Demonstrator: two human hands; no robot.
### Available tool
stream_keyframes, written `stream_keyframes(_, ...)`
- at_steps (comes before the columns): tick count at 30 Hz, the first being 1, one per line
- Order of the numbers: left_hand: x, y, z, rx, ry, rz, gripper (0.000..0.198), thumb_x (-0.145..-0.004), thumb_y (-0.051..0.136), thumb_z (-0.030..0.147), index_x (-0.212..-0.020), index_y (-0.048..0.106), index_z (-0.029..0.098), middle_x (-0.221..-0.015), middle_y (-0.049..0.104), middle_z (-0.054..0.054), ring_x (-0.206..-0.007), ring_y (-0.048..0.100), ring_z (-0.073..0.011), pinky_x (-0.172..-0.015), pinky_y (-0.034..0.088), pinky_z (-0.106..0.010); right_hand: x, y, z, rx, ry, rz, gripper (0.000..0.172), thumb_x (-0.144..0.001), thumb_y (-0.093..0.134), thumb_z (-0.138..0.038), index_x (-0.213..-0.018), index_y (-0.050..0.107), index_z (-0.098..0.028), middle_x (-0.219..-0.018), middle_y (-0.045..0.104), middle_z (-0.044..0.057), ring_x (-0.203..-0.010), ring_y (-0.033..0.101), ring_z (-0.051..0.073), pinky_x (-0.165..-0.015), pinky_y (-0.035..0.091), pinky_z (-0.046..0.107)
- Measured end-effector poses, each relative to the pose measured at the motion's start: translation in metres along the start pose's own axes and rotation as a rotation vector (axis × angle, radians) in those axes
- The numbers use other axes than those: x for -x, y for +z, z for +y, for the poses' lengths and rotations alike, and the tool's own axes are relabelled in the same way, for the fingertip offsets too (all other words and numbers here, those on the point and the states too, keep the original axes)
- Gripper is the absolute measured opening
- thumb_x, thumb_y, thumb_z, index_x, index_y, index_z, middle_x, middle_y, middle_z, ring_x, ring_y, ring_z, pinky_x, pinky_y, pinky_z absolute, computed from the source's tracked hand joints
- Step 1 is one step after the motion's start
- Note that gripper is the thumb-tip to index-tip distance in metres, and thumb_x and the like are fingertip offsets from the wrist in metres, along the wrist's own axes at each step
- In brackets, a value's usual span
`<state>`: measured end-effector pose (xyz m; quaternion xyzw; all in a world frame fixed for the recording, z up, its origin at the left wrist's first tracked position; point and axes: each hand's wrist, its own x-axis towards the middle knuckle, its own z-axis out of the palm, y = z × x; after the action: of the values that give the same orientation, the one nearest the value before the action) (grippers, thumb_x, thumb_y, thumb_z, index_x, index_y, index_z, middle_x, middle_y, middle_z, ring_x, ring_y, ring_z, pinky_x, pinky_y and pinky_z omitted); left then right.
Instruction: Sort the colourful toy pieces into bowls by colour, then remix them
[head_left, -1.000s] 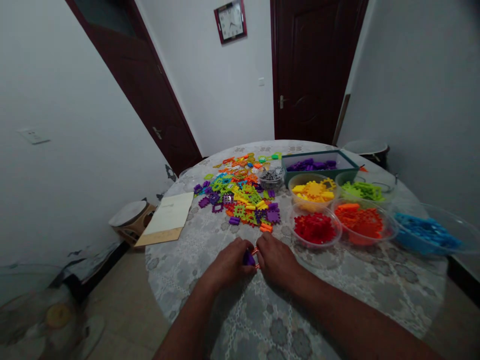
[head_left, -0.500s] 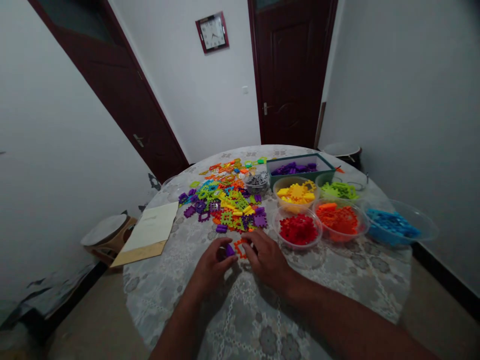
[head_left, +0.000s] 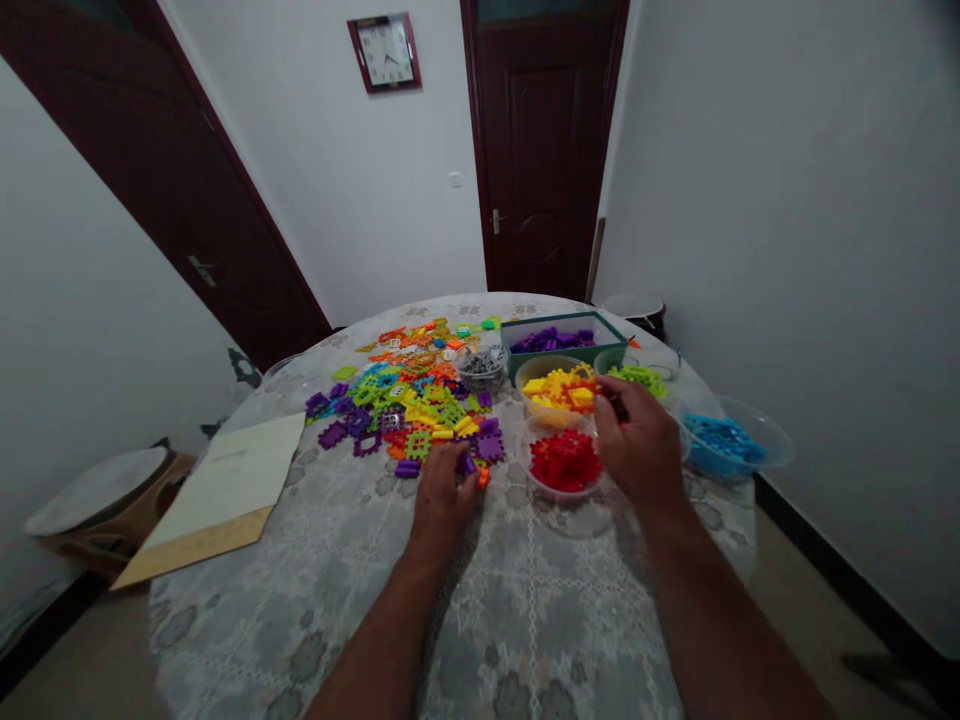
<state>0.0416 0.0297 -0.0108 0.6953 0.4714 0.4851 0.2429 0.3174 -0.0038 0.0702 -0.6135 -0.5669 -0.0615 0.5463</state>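
Note:
My left hand [head_left: 441, 492] is closed at the front edge of a pile of mixed plastic building pieces [head_left: 420, 400], with a purple piece [head_left: 469, 464] at its fingertips. A small orange piece [head_left: 484, 477] lies just beside it. My right hand [head_left: 641, 440] is raised above the bowls on the right, thumb and fingers pinched on an orange square frame piece [head_left: 587, 402]. Behind that piece stands the bowl of yellow pieces [head_left: 551, 385]. Below and left of this hand is the bowl of red pieces [head_left: 565, 462]. The bowl of orange pieces is mostly hidden behind the hand.
A bowl of blue pieces [head_left: 724, 438] stands at the right, green pieces [head_left: 637, 378] behind my hand. Farther back are a green-edged box [head_left: 611, 352] of purple pieces and a bowl of grey pieces [head_left: 482, 366]. A paper-topped board [head_left: 217, 490] overhangs the table's left edge.
My right hand has moved right and up with the orange frame piece, from beside my left hand to the bowls. My left hand has moved forward to the pile's edge. The view has shifted right.

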Motion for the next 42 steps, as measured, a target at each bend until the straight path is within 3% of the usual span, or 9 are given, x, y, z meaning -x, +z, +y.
stream_keyframes(3, 0.007, 0.0, -0.009, -0.071, 0.043, -0.034, 0.039, -0.085, 0.068, 0.017, -0.123, 0.07, 0.027, -0.121, 0.066, -0.011, -0.121, 0.06, -0.0313, -0.112, 0.045, -0.049, -0.012, -0.016, 0.03, 0.18, 0.121, -0.043, 0.029, -0.095, 0.051, -0.033, -0.105, 0.075, -0.02, -0.105, 0.079, 0.012, -0.096, 0.071, 0.027, -0.091, 0.055, 0.042)
stream_keyframes(7, 0.007, 0.0, -0.016, -0.113, 0.053, -0.066, 0.042, -0.086, 0.067, 0.017, -0.127, 0.068, 0.027, -0.122, 0.065, -0.011, -0.12, 0.061, -0.0312, -0.111, 0.047, -0.048, -0.013, -0.022, 0.047, 0.32, 0.248, -0.134, 0.031, -0.092, 0.051, -0.035, -0.105, 0.076, -0.021, -0.102, 0.08, 0.012, -0.091, 0.072, 0.028, -0.084, 0.053, 0.039)
stream_keyframes(13, 0.006, 0.001, -0.019, -0.144, 0.072, -0.096, 0.046, -0.087, 0.068, 0.019, -0.133, 0.065, 0.026, -0.122, 0.065, -0.012, -0.12, 0.061, -0.0318, -0.109, 0.048, -0.049, -0.012, -0.015, 0.045, 0.396, 0.303, -0.17, 0.034, -0.091, 0.053, -0.033, -0.112, 0.077, -0.021, -0.102, 0.081, 0.012, -0.09, 0.073, 0.029, -0.083, 0.053, 0.04)
stream_keyframes(19, 0.008, 0.0, -0.021, -0.138, 0.066, -0.146, 0.043, -0.088, 0.069, 0.02, -0.13, 0.068, 0.026, -0.124, 0.066, -0.012, -0.119, 0.062, -0.0315, -0.108, 0.049, -0.049, -0.014, -0.016, 0.044, 0.338, 0.267, -0.091, 0.034, -0.092, 0.052, -0.035, -0.109, 0.078, -0.021, -0.11, 0.081, 0.012, -0.1, 0.074, 0.03, -0.093, 0.053, 0.042)
stream_keyframes(24, 0.01, -0.002, -0.023, -0.163, 0.067, -0.181, 0.044, -0.088, 0.07, 0.02, -0.132, 0.068, 0.027, -0.125, 0.067, -0.011, -0.119, 0.063, -0.0302, -0.108, 0.049, -0.048, -0.013, -0.013, 0.037, 0.209, 0.306, -0.068, 0.033, -0.093, 0.05, -0.03, -0.11, 0.078, -0.021, -0.101, 0.082, 0.009, -0.092, 0.075, 0.027, -0.091, 0.056, 0.042)
stream_keyframes(28, 0.013, -0.002, -0.025, -0.185, 0.108, -0.189, 0.049, -0.089, 0.069, 0.019, -0.138, 0.064, 0.025, -0.13, 0.067, -0.012, -0.124, 0.062, -0.0295, -0.111, 0.049, -0.048, -0.001, -0.002, 0.013, 0.04, 0.164, 0.089, 0.03, -0.097, 0.053, -0.031, -0.112, 0.076, -0.02, -0.098, 0.081, 0.007, -0.084, 0.076, 0.024, -0.087, 0.059, 0.04)
stream_keyframes(30, 0.014, -0.001, -0.027, -0.226, 0.112, -0.2, 0.053, -0.089, 0.07, 0.018, -0.142, 0.062, 0.023, -0.134, 0.067, -0.013, -0.126, 0.062, -0.03, -0.112, 0.048, -0.05, 0.008, 0.004, -0.004, -0.051, 0.045, 0.092, 0.026, -0.098, 0.055, -0.029, -0.113, 0.075, -0.02, -0.097, 0.081, 0.006, -0.085, 0.077, 0.022, -0.086, 0.06, 0.039)
stream_keyframes(35, 0.015, -0.001, -0.025, -0.298, 0.15, -0.271, 0.058, -0.088, 0.074, 0.02, -0.144, 0.059, 0.021, -0.133, 0.07, -0.014, -0.121, 0.063, -0.0303, -0.106, 0.05, -0.048, 0.033, 0.015, -0.042, -0.2, -0.24, -0.05, 0.021, -0.098, 0.057, -0.018, -0.11, 0.074, -0.022, -0.098, 0.081, 0.005, -0.091, 0.077, 0.02, -0.089, 0.06, 0.034)
stream_keyframes(42, 0.014, 0.0, -0.021, -0.365, 0.212, -0.362, 0.029, -0.091, 0.071, 0.026, -0.119, 0.073, 0.019, -0.102, 0.071, -0.01, -0.097, 0.064, -0.0259, -0.089, 0.049, -0.039, 0.052, 0.031, -0.058, -0.316, -0.432, -0.271, 0.027, -0.097, 0.053, -0.009, -0.115, 0.071, -0.019, -0.099, 0.079, 0.007, -0.091, 0.076, 0.019, -0.086, 0.061, 0.031)
